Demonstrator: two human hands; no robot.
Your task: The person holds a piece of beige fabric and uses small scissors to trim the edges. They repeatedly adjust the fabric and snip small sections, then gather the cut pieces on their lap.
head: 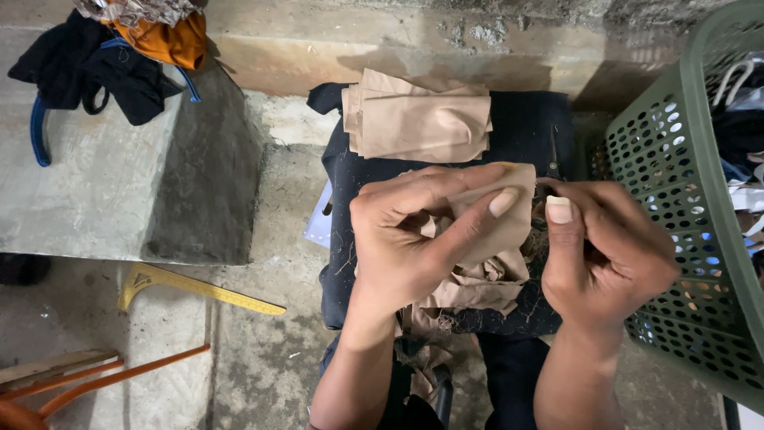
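Note:
My left hand point(422, 235) pinches a small beige cloth piece point(503, 219) between thumb and fingers, held up over my lap. My right hand point(609, 255) is closed at the cloth's right edge, thumb upright; what it grips is too small to see. Beneath both hands loose beige scraps point(469, 291) lie on a dark navy cloth point(525, 127) spread over my lap. A neat stack of folded beige pieces point(418, 119) rests at the far end of that dark cloth.
A green perforated plastic basket point(684, 159) with clothes stands at the right. A concrete block point(103, 175) at the left carries dark and orange garments point(127, 48). A yellow ruler point(199, 288) lies on the floor, with orange chair legs point(95, 382) at lower left.

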